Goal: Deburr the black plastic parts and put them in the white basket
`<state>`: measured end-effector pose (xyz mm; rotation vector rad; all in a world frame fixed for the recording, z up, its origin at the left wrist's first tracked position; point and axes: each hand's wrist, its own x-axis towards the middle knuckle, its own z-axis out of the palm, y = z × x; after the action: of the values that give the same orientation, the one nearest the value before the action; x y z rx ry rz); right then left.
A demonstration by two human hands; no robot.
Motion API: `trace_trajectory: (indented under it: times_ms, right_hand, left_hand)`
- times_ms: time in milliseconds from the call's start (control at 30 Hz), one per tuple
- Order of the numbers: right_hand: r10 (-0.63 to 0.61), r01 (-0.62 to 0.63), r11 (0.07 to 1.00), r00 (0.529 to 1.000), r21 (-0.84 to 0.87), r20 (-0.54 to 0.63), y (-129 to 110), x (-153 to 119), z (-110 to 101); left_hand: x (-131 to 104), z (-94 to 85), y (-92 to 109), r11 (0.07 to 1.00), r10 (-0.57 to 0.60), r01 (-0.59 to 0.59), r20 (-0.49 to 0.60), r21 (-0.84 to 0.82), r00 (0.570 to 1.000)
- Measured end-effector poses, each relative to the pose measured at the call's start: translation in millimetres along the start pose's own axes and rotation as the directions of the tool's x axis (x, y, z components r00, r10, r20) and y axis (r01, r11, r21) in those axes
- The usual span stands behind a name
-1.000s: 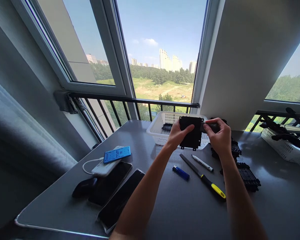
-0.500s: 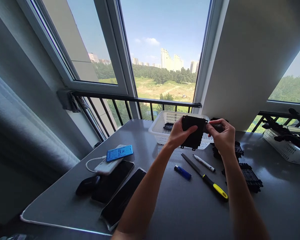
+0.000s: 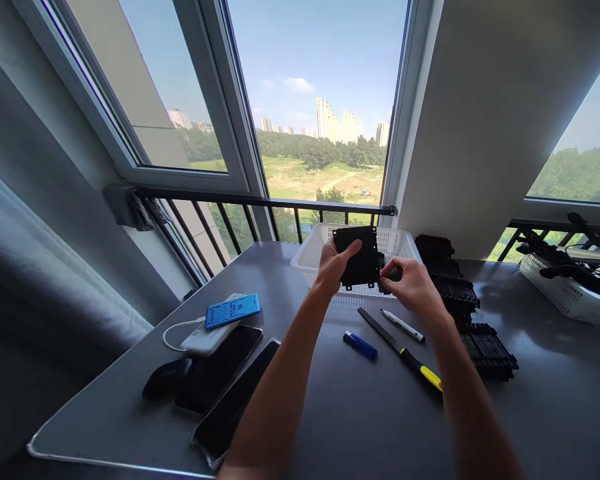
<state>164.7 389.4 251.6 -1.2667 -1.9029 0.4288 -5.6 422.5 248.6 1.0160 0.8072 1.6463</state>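
My left hand [image 3: 334,264] grips a flat black plastic part [image 3: 363,261] by its left side, thumb across its face. At the part's lower right edge, my right hand [image 3: 409,283] is closed on a small dark object [image 3: 394,273], mostly hidden by the fingers, so what it is cannot be made out. Both hands are above the near side of a white basket [image 3: 310,257]. Below them on the table lie a blue lighter [image 3: 361,345], a white marker [image 3: 403,325] and a file with a black and yellow handle [image 3: 420,368].
Stacks of black plastic parts [image 3: 487,350] stand right of my right forearm. Another white basket [image 3: 560,287] with black items is at the far right. Phones [image 3: 220,367], a blue-screened device [image 3: 233,311] on a white block with a cable, and a black mouse [image 3: 167,379] lie left.
The black part has moved left and tilted differently in my left hand. My right hand has shifted left and down, from the part's upper right corner to its lower right edge. The view has turned slightly.
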Motion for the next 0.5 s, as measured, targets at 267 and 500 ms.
trace_trajectory:
  times_ms: [267,500]
  right_hand:
    - [-0.05,0.047,0.999,0.865,-0.019,-0.499,11.3,6.4,-19.9]
    - [-0.237,0.167,0.97,0.812,-0.177,-0.533,5.6,7.6,-12.2]
  left_hand:
    - [1.7,0.9,-11.0,0.997,-0.02,0.013,0.082,0.081,0.996]
    - [-1.1,12.2,-19.6,0.991,-0.017,-0.011,0.211,0.134,0.977]
